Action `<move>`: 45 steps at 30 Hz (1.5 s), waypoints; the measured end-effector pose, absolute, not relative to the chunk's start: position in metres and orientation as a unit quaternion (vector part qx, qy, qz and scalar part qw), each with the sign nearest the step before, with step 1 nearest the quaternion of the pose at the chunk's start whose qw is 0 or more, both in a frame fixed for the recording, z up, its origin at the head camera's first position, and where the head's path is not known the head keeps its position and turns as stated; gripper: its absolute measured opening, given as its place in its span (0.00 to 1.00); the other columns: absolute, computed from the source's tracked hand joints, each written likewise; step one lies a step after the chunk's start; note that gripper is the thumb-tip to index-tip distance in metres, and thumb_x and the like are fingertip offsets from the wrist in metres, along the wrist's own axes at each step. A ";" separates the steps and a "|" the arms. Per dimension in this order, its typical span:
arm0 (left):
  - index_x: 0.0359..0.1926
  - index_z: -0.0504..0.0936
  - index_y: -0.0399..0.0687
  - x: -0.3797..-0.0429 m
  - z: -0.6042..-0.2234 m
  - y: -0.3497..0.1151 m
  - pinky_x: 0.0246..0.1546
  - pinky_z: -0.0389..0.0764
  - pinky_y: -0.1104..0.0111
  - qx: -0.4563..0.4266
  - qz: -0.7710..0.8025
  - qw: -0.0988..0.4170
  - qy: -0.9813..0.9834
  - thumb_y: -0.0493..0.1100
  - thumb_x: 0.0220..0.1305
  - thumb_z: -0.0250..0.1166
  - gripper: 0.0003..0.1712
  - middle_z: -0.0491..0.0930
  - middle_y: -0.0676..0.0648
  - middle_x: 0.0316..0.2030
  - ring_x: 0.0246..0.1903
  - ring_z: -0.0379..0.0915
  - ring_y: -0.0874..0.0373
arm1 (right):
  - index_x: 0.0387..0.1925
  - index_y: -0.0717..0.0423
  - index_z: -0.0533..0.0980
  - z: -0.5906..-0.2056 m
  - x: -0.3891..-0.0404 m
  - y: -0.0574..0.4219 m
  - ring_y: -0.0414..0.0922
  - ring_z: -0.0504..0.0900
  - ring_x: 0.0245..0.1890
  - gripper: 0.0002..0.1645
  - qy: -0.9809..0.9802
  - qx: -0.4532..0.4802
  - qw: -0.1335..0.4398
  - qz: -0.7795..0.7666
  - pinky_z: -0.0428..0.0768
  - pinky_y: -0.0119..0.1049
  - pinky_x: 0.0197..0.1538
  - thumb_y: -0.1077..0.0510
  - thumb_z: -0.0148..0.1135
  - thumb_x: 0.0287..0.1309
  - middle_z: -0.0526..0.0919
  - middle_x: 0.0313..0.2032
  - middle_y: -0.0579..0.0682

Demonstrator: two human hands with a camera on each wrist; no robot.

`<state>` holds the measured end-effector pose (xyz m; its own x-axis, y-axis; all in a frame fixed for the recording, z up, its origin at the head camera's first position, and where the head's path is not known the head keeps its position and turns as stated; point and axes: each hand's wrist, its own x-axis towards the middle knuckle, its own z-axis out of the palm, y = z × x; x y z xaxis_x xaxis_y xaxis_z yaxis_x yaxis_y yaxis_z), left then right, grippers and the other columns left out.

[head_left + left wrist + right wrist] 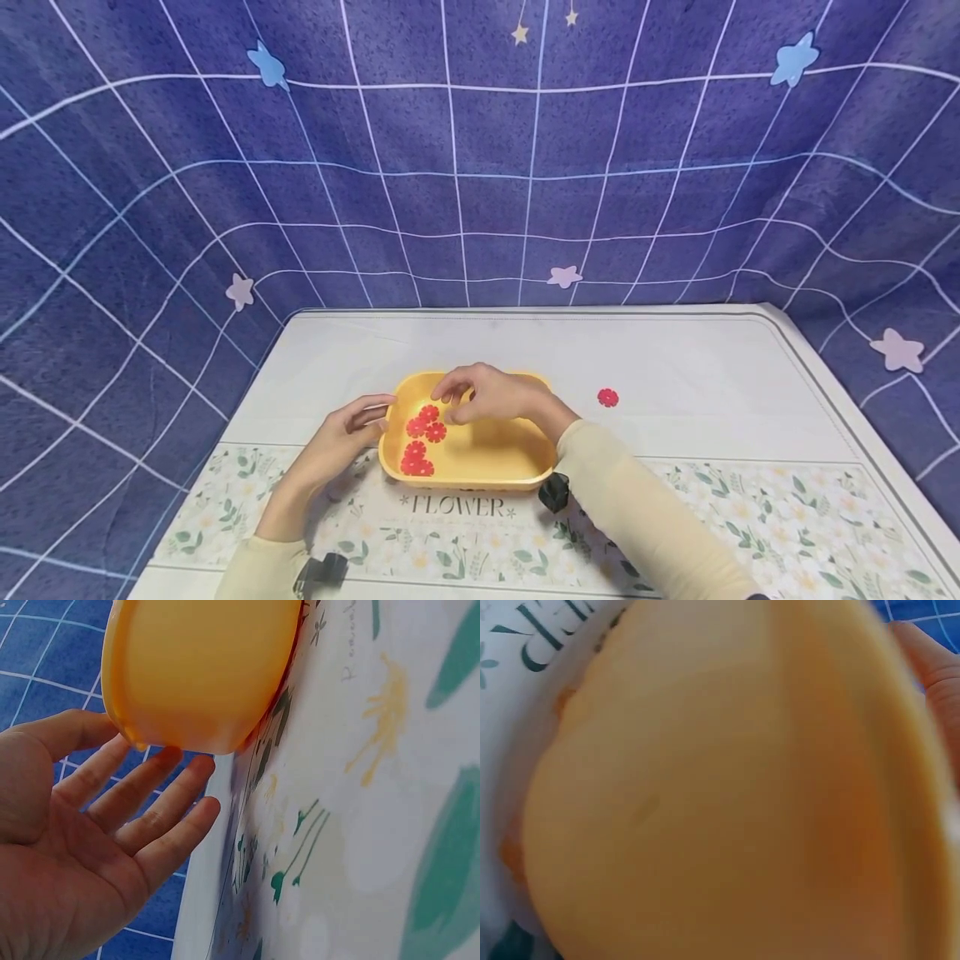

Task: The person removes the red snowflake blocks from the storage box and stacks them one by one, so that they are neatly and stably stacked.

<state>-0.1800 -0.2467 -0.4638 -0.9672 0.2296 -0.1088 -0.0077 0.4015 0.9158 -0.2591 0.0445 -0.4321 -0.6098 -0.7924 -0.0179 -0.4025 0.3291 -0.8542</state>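
A yellow plastic basin [487,482] sits on the table, with several red flower-shaped pieces [417,450] lying toward its left end. My left hand [337,437] is at that end, fingertips right at the wall and rim. In the left wrist view, the left fingers [142,817] are spread and fairly straight against the basin's end [202,712]. Over the basin, my right hand [483,393] reaches in with bent, parted fingers just above the flowers, and nothing shows between thumb and fingertips. The basin's outer side [690,787] fills the right wrist view and hides most of that hand.
One more red flower piece [608,397] lies on the white table right of the basin. Under the basin runs a floral-printed strip [772,508] lettered FLOWER. Behind and at both sides hangs a blue gridded curtain [495,200] with stars.
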 end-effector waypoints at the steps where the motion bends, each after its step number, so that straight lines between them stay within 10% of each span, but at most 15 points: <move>1: 0.72 0.71 0.47 -0.180 -0.464 -0.246 0.66 0.81 0.53 0.066 0.543 0.110 0.830 0.45 0.76 0.61 0.27 0.73 0.34 0.70 0.70 0.70 0.37 | 0.57 0.57 0.81 -0.434 -0.258 0.043 0.50 0.81 0.53 0.24 0.782 -0.381 0.226 -0.438 0.80 0.31 0.54 0.58 0.69 0.58 0.85 0.55 0.59; 15: 0.70 0.73 0.45 -0.184 -0.468 -0.247 0.62 0.84 0.66 0.071 0.562 0.108 0.817 0.44 0.75 0.62 0.26 0.76 0.35 0.68 0.70 0.72 0.38 | 0.51 0.57 0.83 -0.460 -0.234 0.000 0.34 0.80 0.39 0.20 0.788 -0.420 0.246 -0.377 0.81 0.22 0.47 0.62 0.74 0.55 0.86 0.45 0.55; 45: 0.71 0.72 0.43 -0.181 -0.466 -0.245 0.59 0.84 0.71 0.077 0.565 0.103 0.815 0.43 0.76 0.62 0.26 0.76 0.34 0.68 0.69 0.72 0.37 | 0.47 0.50 0.85 -0.473 -0.226 -0.018 0.35 0.75 0.37 0.16 0.843 -0.441 0.162 -0.263 0.72 0.19 0.42 0.55 0.77 0.56 0.83 0.36 0.42</move>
